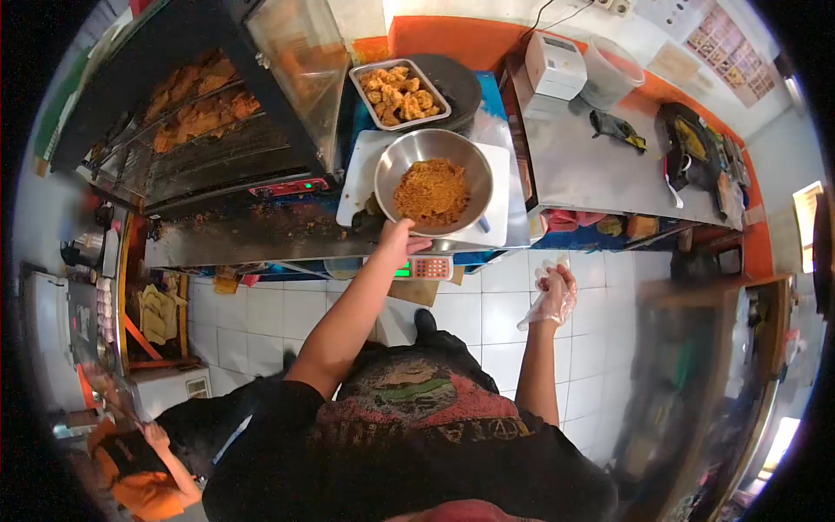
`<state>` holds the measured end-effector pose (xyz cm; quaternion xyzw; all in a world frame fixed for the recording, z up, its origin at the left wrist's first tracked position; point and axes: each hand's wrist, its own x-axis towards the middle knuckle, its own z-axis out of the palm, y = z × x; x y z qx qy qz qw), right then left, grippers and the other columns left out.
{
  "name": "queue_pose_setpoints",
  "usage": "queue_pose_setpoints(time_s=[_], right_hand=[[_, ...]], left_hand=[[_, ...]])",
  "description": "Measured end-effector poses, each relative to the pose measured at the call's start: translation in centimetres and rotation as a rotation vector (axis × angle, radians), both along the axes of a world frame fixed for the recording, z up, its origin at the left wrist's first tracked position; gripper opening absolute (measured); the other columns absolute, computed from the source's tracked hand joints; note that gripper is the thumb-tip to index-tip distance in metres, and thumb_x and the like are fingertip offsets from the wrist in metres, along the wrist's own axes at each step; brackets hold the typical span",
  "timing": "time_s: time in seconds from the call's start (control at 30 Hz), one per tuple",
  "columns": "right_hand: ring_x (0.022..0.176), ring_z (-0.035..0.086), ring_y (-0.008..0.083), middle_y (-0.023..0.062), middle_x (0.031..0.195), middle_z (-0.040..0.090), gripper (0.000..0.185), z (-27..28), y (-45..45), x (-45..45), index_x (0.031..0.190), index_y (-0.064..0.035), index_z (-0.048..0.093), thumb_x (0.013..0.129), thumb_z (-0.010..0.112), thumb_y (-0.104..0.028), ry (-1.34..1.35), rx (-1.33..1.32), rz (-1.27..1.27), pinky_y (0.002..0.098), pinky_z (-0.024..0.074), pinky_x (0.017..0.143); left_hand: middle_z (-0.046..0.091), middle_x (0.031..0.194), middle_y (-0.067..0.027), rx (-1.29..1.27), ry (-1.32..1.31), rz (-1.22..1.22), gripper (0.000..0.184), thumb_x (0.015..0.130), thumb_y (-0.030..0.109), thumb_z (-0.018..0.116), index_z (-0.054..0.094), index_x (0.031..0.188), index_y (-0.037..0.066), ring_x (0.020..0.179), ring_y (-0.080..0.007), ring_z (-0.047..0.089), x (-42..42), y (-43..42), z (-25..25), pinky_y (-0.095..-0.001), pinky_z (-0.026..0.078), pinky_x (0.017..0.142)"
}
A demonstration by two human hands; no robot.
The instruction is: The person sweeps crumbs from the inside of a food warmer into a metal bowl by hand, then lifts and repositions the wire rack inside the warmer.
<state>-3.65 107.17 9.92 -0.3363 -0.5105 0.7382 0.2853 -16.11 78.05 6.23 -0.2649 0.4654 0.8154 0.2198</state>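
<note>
My left hand (402, 244) grips the near rim of a round steel bowl (477, 165), with the thumb at the edge and the fingers under its side. In the bowl lies a heap of orange-brown crumbly food (432, 191). The bowl rests on a white cutting board (498, 187) on the counter. Off to the right, above the floor, my right hand (555, 296) wears a clear plastic glove. Its fingers are loosely bent, and I see nothing held in them. Behind the bowl stands a metal tray (359, 87) of fried pieces (398, 94).
A glass-fronted warming cabinet (296, 78) with fried food stands left. A scale (432, 268) shows below the counter edge. To the right, a steel table (565, 148) bears a white printer (555, 66) and a plastic tub (611, 74). Another person (143, 461) is at lower left.
</note>
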Motion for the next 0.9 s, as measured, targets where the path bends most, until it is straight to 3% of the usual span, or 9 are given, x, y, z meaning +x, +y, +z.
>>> queue_pose_setpoints(time_s=[0.17, 0.33, 0.43, 0.57, 0.6, 0.7, 0.73, 0.8, 0.9], right_hand=[[0.058, 0.049, 0.0104, 0.0066, 0.084, 0.058, 0.022, -2.4, 2.5, 2.2, 0.099, -0.0032, 0.055, 0.077, 0.056, -0.001, -0.049, -0.110, 0.057, 0.0228, 0.0424, 0.055], [0.062, 0.050, 0.0109, 0.0075, 0.083, 0.058, 0.020, -4.4, 4.1, 3.6, 0.098, -0.0023, 0.054, 0.078, 0.058, -0.005, -0.087, -0.106, 0.202, 0.0217, 0.0422, 0.056], [0.057, 0.050, 0.0102, 0.0071, 0.078, 0.060, 0.023, -3.3, 5.0, 3.9, 0.099, -0.0026, 0.055, 0.076, 0.058, -0.004, -0.120, -0.095, 0.278, 0.0222, 0.0433, 0.050], [0.060, 0.054, 0.0125, 0.0075, 0.080, 0.061, 0.031, -1.1, 5.5, 4.7, 0.099, -0.0018, 0.057, 0.082, 0.058, -0.028, -0.127, 0.015, 0.540, 0.0276, 0.0480, 0.054], [0.063, 0.055, 0.0139, 0.0076, 0.082, 0.062, 0.042, -0.3, 5.5, 5.0, 0.097, -0.0009, 0.058, 0.085, 0.053, -0.041, -0.157, 0.144, 0.642, 0.0297, 0.0491, 0.057], [0.078, 0.059, 0.0173, 0.0084, 0.099, 0.062, 0.051, -1.6, 6.0, 6.3, 0.110, -0.0008, 0.057, 0.092, 0.043, -0.046, -0.116, -0.052, 0.947, 0.0324, 0.0488, 0.077], [0.078, 0.059, 0.0173, 0.0084, 0.099, 0.062, 0.051, -2.2, 5.4, 7.0, 0.110, -0.0008, 0.057, 0.092, 0.043, -0.046, -0.118, -0.057, 0.984, 0.0324, 0.0488, 0.077], [0.098, 0.057, 0.0208, 0.0095, 0.112, 0.059, 0.056, -2.5, 4.6, 8.3, 0.119, -0.0001, 0.053, 0.094, 0.038, -0.048, 0.005, -0.257, 1.013, 0.0341, 0.0428, 0.090], [0.111, 0.051, 0.0215, 0.0103, 0.118, 0.056, 0.061, -0.3, 3.9, 10.7, 0.122, 0.0008, 0.051, 0.095, 0.035, -0.052, -0.127, -0.320, 1.180, 0.0346, 0.0382, 0.096]], left_hand=[[0.053, 0.106, -0.0210, -0.046, 0.026, 0.123, 0.036, 0.074, 0.000, 0.045, 0.042, 0.110, -0.004, 0.085, -0.0371, 0.063, -0.6, 0.1, -1.5, -0.0421, 0.061, 0.061], [0.057, 0.094, -0.0169, -0.202, 0.119, 0.114, 0.030, 0.072, 0.001, 0.048, 0.045, 0.102, -0.001, 0.070, -0.0327, 0.064, 4.0, 0.6, 2.4, -0.0428, 0.060, 0.058], [0.055, 0.093, -0.0156, -0.218, 0.192, 0.024, 0.033, 0.074, 0.003, 0.048, 0.045, 0.106, -0.002, 0.071, -0.0322, 0.065, 8.7, 0.5, 4.4, -0.0388, 0.059, 0.054], [0.060, 0.090, -0.0143, -0.252, 0.170, 0.057, 0.038, 0.072, 0.002, 0.050, 0.048, 0.110, -0.005, 0.065, -0.0284, 0.065, 16.9, 2.6, 7.6, -0.0364, 0.059, 0.052], [0.060, 0.091, -0.0145, -0.271, 0.158, 0.041, 0.040, 0.072, 0.002, 0.050, 0.048, 0.111, -0.005, 0.065, -0.0283, 0.064, 18.7, 3.0, 7.5, -0.0371, 0.059, 0.052], [0.059, 0.091, -0.0172, -0.177, 0.157, 0.160, 0.033, 0.077, 0.005, 0.050, 0.049, 0.109, -0.003, 0.071, -0.0302, 0.065, 25.3, 4.7, 5.6, -0.0391, 0.059, 0.053], [0.059, 0.091, -0.0173, -0.174, 0.114, 0.168, 0.033, 0.077, 0.005, 0.051, 0.048, 0.110, -0.003, 0.071, -0.0303, 0.065, 27.3, 5.1, 5.1, -0.0395, 0.059, 0.053], [0.059, 0.091, -0.0174, -0.161, 0.062, 0.219, 0.034, 0.078, 0.005, 0.051, 0.048, 0.111, -0.003, 0.071, -0.0304, 0.065, 31.3, 6.3, 4.3, -0.0400, 0.059, 0.053], [0.058, 0.088, -0.0172, -0.247, -0.036, 0.314, 0.032, 0.078, 0.003, 0.050, 0.048, 0.109, -0.006, 0.071, -0.0306, 0.065, 36.5, 7.8, 3.3, -0.0408, 0.060, 0.054]])
